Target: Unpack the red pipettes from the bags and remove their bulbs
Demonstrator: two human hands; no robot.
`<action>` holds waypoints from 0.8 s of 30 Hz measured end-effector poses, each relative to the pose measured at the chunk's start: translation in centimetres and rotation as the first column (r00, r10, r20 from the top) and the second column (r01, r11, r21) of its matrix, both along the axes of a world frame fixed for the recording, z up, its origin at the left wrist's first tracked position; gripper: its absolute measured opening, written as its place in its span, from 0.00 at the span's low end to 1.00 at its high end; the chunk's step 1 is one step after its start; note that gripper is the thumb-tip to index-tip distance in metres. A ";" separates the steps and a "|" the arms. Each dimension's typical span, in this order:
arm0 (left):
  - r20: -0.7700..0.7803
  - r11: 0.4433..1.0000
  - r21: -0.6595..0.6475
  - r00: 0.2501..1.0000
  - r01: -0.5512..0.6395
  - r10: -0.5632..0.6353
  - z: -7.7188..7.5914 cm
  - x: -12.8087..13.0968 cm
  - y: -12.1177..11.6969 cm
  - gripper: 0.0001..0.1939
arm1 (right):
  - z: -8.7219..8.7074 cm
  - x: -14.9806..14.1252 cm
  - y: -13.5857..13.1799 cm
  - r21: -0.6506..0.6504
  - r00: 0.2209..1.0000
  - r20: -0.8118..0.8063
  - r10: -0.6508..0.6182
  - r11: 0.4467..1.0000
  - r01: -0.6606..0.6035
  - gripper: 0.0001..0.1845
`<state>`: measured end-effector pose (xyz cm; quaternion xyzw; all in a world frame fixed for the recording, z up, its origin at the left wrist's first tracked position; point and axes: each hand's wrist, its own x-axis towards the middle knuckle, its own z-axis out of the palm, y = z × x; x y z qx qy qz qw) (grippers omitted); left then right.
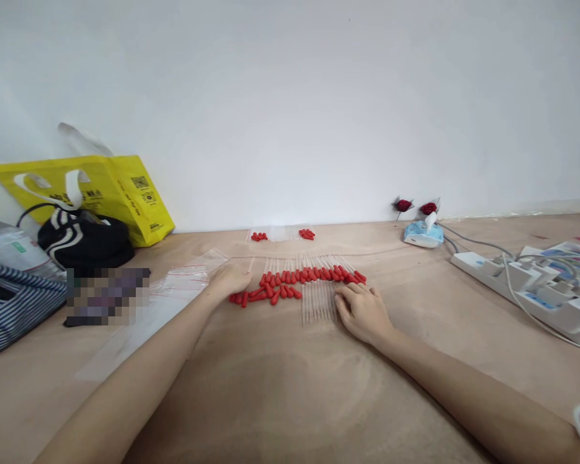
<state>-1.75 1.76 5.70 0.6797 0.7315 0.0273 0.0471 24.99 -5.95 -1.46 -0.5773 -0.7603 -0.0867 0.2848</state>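
My left hand [229, 281] is closed at the left end of a row of droppers [299, 276], with a thin clear dropper tube [252, 264] standing up at its fingertips. Loose red rubber bulbs [274, 296] lie just right of and below that hand. The row's droppers have red bulbs toward me and clear tubes pointing to the wall. Beneath the row's right half lie bare clear tubes [318, 303], side by side. My right hand [365, 312] rests at their right edge, fingers curled and pressed together; what is between them is hidden.
Clear zip bags [174, 287] lie left of my left arm. By the wall is a clear pack [283, 233] with red bulbs at both ends. A yellow bag [140, 206], black pouch [84, 235] and striped bag [19, 306] stand left; tissues [423, 234] and a power strip [526, 287] right.
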 end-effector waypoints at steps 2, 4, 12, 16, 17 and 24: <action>-0.026 0.994 0.107 1.000 0.003 0.000 0.3 -0.3 -0.7 0.14 | 0.0 0.3 0.2 0.040 0.999 -0.054 0.006 0.999 -0.004 0.11; -0.034 0.974 0.220 0.998 0.063 -0.057 0.2 -0.4 -2.0 0.13 | 0.1 0.6 0.4 0.118 0.992 -0.126 0.026 0.993 -0.011 0.10; 0.009 0.641 0.500 0.737 0.582 -0.676 -3.8 2.2 -8.3 0.08 | 0.8 0.1 -0.4 0.304 0.945 0.010 0.326 0.900 -0.313 0.23; 0.019 0.544 0.568 0.651 0.617 -0.759 -4.9 3.2 -9.0 0.07 | 0.8 -0.8 -0.6 0.256 0.895 0.123 0.428 0.858 -0.445 0.16; 0.016 0.527 0.579 0.638 0.622 -0.770 -5.0 3.3 -9.0 0.06 | 0.7 -1.0 -0.6 0.259 0.887 0.124 0.444 0.849 -0.461 0.14; -0.011 0.451 0.636 0.591 0.627 -0.807 -5.5 3.3 -8.6 0.07 | 0.4 -1.9 -0.5 0.322 0.834 0.101 0.543 0.775 -0.544 0.10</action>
